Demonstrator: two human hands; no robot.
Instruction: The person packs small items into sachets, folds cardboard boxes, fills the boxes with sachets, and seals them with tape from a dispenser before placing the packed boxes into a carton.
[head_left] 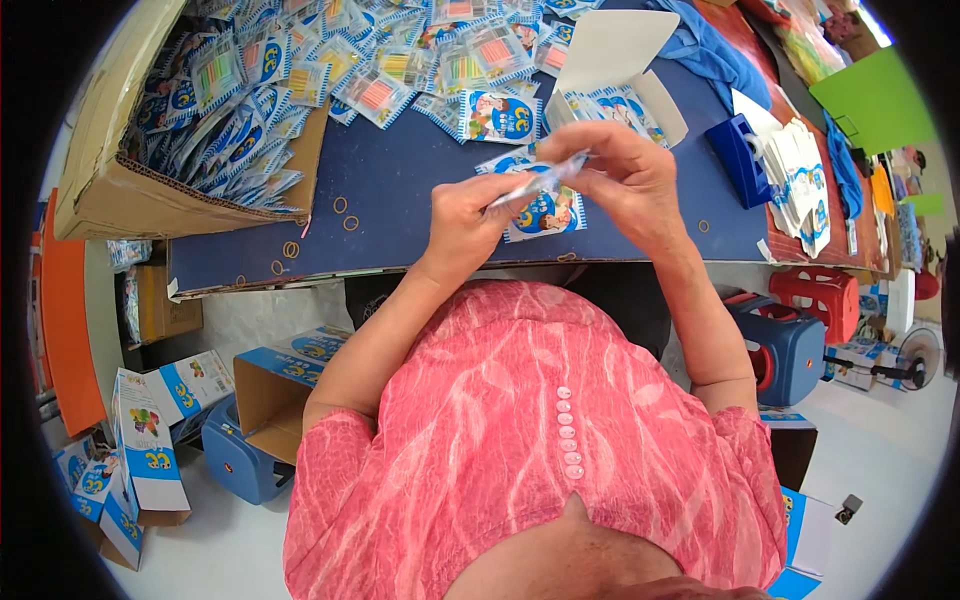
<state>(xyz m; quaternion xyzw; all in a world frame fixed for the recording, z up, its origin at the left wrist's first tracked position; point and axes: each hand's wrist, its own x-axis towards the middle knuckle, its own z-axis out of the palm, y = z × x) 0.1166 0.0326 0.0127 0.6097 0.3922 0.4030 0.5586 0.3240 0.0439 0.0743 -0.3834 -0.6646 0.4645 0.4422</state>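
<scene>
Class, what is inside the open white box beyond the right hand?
Packets lie inside the box. What is beneath them is covered; the right hand hides part of the near side.

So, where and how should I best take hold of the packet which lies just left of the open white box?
Probably pinch the near-left corner of that packet, coming low from the person's side. It lies flat, and that corner faces bare table; other packets crowd its far side, and the white box stands to its right.

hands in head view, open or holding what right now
Left hand: closed, holding a plastic packet.
Right hand: closed, pinching the packet's other end.
</scene>
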